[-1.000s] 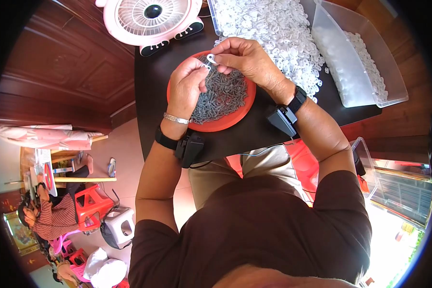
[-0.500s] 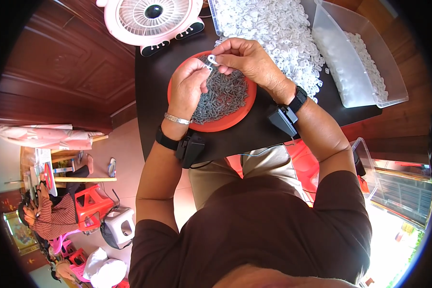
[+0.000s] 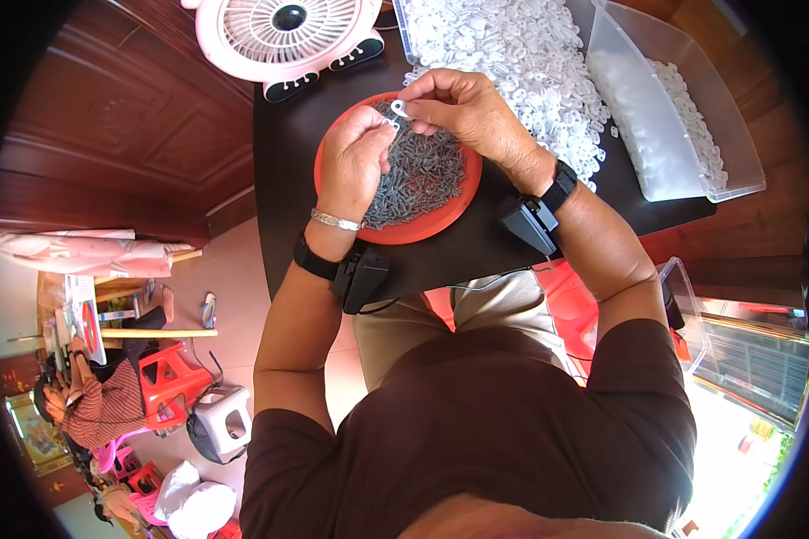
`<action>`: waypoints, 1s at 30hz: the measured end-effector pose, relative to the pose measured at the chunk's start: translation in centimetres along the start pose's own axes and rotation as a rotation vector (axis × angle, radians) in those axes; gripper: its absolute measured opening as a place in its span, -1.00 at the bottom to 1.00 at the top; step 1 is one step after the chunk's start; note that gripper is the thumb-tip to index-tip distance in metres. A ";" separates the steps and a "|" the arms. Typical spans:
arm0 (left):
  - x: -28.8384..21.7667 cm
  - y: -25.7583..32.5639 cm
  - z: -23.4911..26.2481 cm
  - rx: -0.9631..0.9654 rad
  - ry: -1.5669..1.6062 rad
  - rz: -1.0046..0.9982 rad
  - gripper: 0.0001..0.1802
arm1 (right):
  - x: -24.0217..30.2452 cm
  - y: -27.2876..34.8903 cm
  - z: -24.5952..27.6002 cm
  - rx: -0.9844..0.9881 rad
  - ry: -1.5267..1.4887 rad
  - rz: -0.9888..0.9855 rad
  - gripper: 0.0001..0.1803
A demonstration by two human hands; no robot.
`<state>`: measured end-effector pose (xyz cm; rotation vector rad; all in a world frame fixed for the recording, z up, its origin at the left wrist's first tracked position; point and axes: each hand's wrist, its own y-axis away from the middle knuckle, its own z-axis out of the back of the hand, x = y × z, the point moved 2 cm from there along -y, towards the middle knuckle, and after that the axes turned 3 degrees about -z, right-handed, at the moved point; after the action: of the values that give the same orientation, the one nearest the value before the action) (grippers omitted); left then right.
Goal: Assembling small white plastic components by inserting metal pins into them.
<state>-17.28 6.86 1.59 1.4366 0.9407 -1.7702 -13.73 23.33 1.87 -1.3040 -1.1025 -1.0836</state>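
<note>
My left hand (image 3: 352,162) is closed in a pinch over the left side of an orange-red basin (image 3: 413,235). Between its thumb and finger shows a small white plastic piece, partly hidden. Opposite it, my right hand (image 3: 467,110) pinches a white plastic clip with a round hole (image 3: 399,109) by its edge. The two pieces are close together; whether they touch I cannot tell. Under both hands the basin holds a heap of small grey screw-like pieces (image 3: 413,184), too fine to make out exactly.
A large pile of white plastic clips (image 3: 521,63) covers the dark table's (image 3: 279,180) far side. Right of it stands a translucent bin (image 3: 647,162) with more clips. A pink fan (image 3: 301,67) is at the far left. Another person (image 3: 108,400) sits near a red stool (image 3: 166,386).
Both hands stay over the basin with the white pieces pinched. They have shifted only very slightly.
</note>
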 end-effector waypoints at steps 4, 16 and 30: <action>0.0 0.0 0.1 -0.009 0.015 0.017 -0.85 | 0.1 0.0 0.0 0.012 -0.019 -0.024 -0.87; 0.5 0.1 0.0 0.004 0.111 -0.008 -0.86 | 0.1 0.4 -0.8 0.134 0.041 0.030 -0.80; 0.8 -0.1 0.1 0.046 0.255 0.096 -0.74 | 0.9 1.0 -1.6 0.115 0.225 0.184 -0.71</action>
<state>-17.56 6.74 0.78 1.7371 0.9462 -1.5732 -12.59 21.78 2.67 -1.1379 -0.8472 -0.9877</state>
